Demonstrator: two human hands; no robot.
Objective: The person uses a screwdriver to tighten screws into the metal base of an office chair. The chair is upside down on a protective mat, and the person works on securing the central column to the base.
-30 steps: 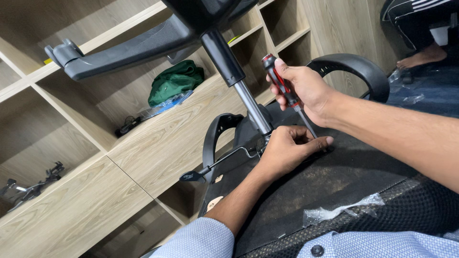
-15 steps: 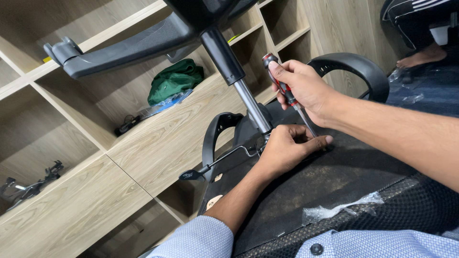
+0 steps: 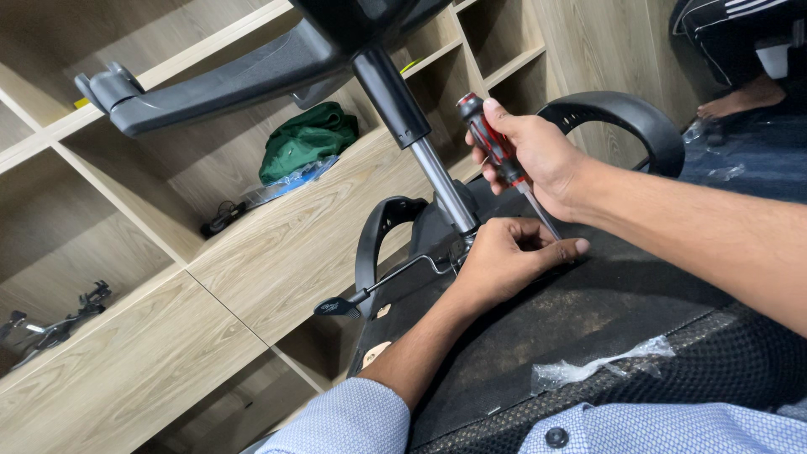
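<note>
An upturned black office chair lies before me, its seat underside [image 3: 605, 311] facing up. My right hand [image 3: 538, 155] grips a screwdriver [image 3: 496, 151] with a red and black handle, the shaft slanting down to the seat underside. My left hand [image 3: 508, 256] rests fingers-down on the seat beside the screwdriver's tip, at the foot of the metal gas cylinder [image 3: 437, 181]. What the left fingers pinch is hidden. A thin lever with a black paddle [image 3: 336, 307] sticks out to the left.
The chair's base leg [image 3: 218, 84] reaches up left overhead. Black armrests [image 3: 622, 113] curve at the right and by the cylinder. Wooden shelving [image 3: 277, 252] behind holds a green cloth [image 3: 307, 139] and cables. Another person's bare foot [image 3: 740, 97] is at top right. Torn plastic wrap [image 3: 597, 366] lies on the seat.
My right hand has shifted slightly with the screwdriver, its handle turning in my grip. My left hand stays in place by the tip.
</note>
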